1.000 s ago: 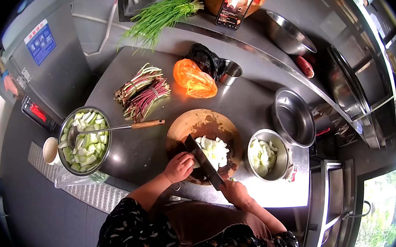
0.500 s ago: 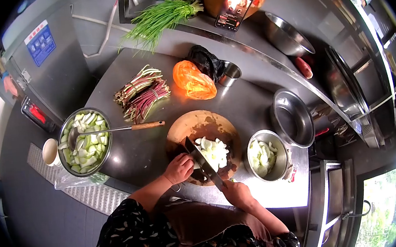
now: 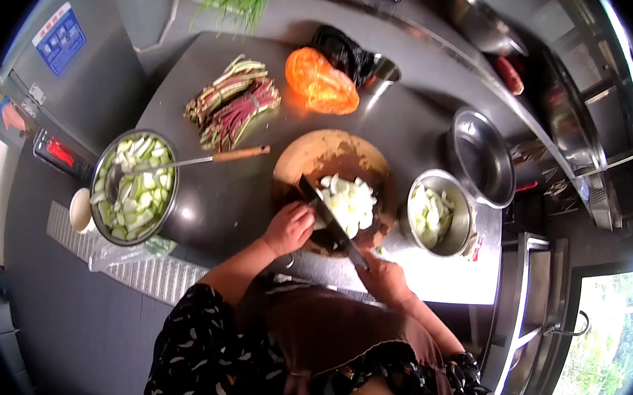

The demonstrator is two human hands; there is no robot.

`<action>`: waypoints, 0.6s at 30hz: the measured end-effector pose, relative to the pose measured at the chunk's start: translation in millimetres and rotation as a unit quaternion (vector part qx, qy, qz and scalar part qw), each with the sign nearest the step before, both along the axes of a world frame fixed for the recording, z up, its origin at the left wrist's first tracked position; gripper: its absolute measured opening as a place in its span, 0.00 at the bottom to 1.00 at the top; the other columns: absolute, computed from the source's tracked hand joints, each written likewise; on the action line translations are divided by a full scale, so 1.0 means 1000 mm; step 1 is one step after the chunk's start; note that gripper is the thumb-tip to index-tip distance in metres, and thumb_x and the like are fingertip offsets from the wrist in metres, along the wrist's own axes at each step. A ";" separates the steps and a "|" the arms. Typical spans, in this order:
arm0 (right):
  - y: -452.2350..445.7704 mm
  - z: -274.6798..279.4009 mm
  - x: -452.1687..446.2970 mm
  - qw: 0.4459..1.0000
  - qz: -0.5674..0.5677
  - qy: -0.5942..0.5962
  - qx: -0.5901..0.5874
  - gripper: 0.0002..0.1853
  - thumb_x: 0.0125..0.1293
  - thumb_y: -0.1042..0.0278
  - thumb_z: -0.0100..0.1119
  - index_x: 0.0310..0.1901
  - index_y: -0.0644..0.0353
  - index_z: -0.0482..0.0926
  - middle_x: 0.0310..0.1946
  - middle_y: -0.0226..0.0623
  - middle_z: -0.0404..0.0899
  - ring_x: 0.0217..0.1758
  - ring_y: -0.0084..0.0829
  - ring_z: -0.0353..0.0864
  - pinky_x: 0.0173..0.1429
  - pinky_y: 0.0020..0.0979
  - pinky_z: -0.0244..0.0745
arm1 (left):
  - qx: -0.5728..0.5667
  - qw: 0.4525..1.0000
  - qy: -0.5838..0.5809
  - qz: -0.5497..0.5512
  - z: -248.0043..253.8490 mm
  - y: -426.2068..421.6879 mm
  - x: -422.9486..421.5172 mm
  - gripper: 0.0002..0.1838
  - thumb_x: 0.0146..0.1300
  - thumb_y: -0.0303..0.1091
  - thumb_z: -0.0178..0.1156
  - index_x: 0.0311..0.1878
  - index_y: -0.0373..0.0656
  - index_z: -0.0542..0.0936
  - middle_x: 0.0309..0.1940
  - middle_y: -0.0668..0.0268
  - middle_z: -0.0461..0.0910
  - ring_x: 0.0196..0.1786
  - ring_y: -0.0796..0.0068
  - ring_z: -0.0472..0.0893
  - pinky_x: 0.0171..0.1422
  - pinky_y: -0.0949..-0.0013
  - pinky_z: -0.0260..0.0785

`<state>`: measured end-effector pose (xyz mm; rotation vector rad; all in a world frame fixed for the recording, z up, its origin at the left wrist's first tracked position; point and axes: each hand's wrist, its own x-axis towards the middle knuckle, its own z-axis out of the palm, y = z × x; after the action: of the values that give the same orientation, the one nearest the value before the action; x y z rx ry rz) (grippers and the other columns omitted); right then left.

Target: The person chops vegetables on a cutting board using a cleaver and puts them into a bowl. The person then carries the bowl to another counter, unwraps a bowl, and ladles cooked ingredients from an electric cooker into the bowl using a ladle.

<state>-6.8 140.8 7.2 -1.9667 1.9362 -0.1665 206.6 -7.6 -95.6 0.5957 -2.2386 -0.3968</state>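
Observation:
My right hand (image 3: 385, 280) is closed round the handle of a kitchen knife (image 3: 334, 221), its broad dark blade slanting across a round wooden chopping board (image 3: 294, 162). On the blade's left side my left hand (image 3: 290, 228) has its fingers curled and pressed together, holding a pale vegetable piece that is mostly hidden by fingers and blade. A heap of chopped pale vegetable (image 3: 349, 201) lies against the right side of the blade. To the right of the board stands a metal pot (image 3: 464, 233) with pale green slices (image 3: 431, 212) in it.
At left, a metal bowl (image 3: 174, 202) holds cut green-white pieces and a wooden-handled ladle (image 3: 241, 154). Behind the board lie bundled purple-red stems (image 3: 237, 103), an orange plastic bag (image 3: 319, 83) and a black bag (image 3: 341, 48). A metal basin (image 3: 507, 181) stands far right.
My view has tilted downward, so the counter sits higher in the picture and the shelf is partly cut off. Both hands keep their places at the knife and board.

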 end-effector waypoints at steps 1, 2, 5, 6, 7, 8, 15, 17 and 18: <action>0.003 0.004 0.000 1.000 0.004 -0.026 -0.014 0.18 0.64 0.58 0.53 0.54 0.53 0.70 0.24 0.46 0.80 0.28 0.50 0.81 0.34 0.47 0.76 | 0.019 1.000 0.004 -0.010 0.000 -0.001 0.001 0.06 0.53 0.27 0.59 0.34 0.40 0.73 0.40 0.58 0.75 0.47 0.56 0.75 0.57 0.57 0.67; 0.004 0.006 0.000 1.000 -0.001 -0.022 0.010 0.19 0.64 0.58 0.53 0.55 0.54 0.69 0.26 0.46 0.80 0.29 0.50 0.81 0.35 0.47 0.76 | 0.031 0.999 0.022 -0.013 -0.001 -0.002 0.000 0.06 0.52 0.26 0.59 0.34 0.40 0.72 0.39 0.58 0.74 0.47 0.55 0.75 0.56 0.57 0.67; 0.006 0.007 0.007 0.999 -0.010 -0.025 0.026 0.18 0.64 0.61 0.51 0.54 0.56 0.69 0.25 0.47 0.80 0.29 0.51 0.80 0.35 0.48 0.76 | 0.053 0.998 0.033 -0.015 0.000 -0.003 0.000 0.08 0.51 0.25 0.60 0.34 0.41 0.72 0.39 0.61 0.72 0.46 0.58 0.74 0.53 0.61 0.69; 0.004 0.006 0.009 0.999 -0.010 -0.022 0.034 0.17 0.64 0.62 0.51 0.53 0.57 0.70 0.24 0.48 0.80 0.28 0.51 0.80 0.34 0.48 0.76 | 0.056 0.998 0.032 -0.014 -0.001 -0.004 -0.001 0.08 0.51 0.25 0.60 0.34 0.41 0.72 0.39 0.61 0.72 0.46 0.58 0.74 0.53 0.61 0.69; 0.003 0.005 0.009 0.999 -0.009 -0.019 0.042 0.16 0.64 0.63 0.50 0.52 0.57 0.71 0.23 0.49 0.79 0.27 0.51 0.80 0.34 0.48 0.75 | 0.047 0.998 0.031 -0.014 -0.001 -0.004 -0.001 0.09 0.51 0.25 0.60 0.34 0.41 0.72 0.39 0.61 0.72 0.46 0.58 0.74 0.53 0.61 0.69; 0.000 0.004 0.008 0.999 -0.013 -0.013 0.043 0.15 0.64 0.64 0.49 0.51 0.58 0.72 0.21 0.50 0.78 0.25 0.51 0.80 0.33 0.49 0.75 | 0.038 0.999 0.029 -0.015 -0.002 -0.004 -0.001 0.09 0.51 0.26 0.60 0.34 0.41 0.72 0.40 0.60 0.72 0.45 0.58 0.74 0.53 0.61 0.69; 0.013 0.047 0.008 0.998 -0.004 -0.064 -0.014 0.12 0.65 0.65 0.50 0.47 0.60 0.74 0.22 0.49 0.79 0.27 0.50 0.80 0.33 0.47 0.75 | 0.031 0.999 0.030 -0.009 -0.006 -0.006 -0.002 0.08 0.52 0.26 0.60 0.36 0.40 0.73 0.40 0.60 0.73 0.46 0.58 0.73 0.55 0.61 0.69; 0.013 0.035 0.010 0.998 -0.008 -0.065 -0.002 0.11 0.65 0.65 0.50 0.46 0.60 0.73 0.22 0.49 0.79 0.27 0.51 0.80 0.33 0.47 0.75 | 0.031 0.999 0.027 -0.004 -0.006 -0.004 -0.002 0.08 0.52 0.26 0.60 0.36 0.40 0.73 0.40 0.61 0.73 0.46 0.58 0.74 0.55 0.61 0.69; 0.009 0.026 0.012 0.998 -0.014 -0.045 0.030 0.11 0.66 0.64 0.49 0.46 0.60 0.73 0.22 0.49 0.79 0.27 0.51 0.80 0.33 0.47 0.75 | 0.034 0.999 0.029 -0.006 -0.002 -0.004 -0.001 0.08 0.52 0.26 0.61 0.36 0.40 0.73 0.40 0.61 0.73 0.45 0.58 0.74 0.55 0.62 0.69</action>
<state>4.8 149.7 33.0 -1.8628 1.8896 -0.1990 205.1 -11.9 -98.0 0.5988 -2.1816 -0.4915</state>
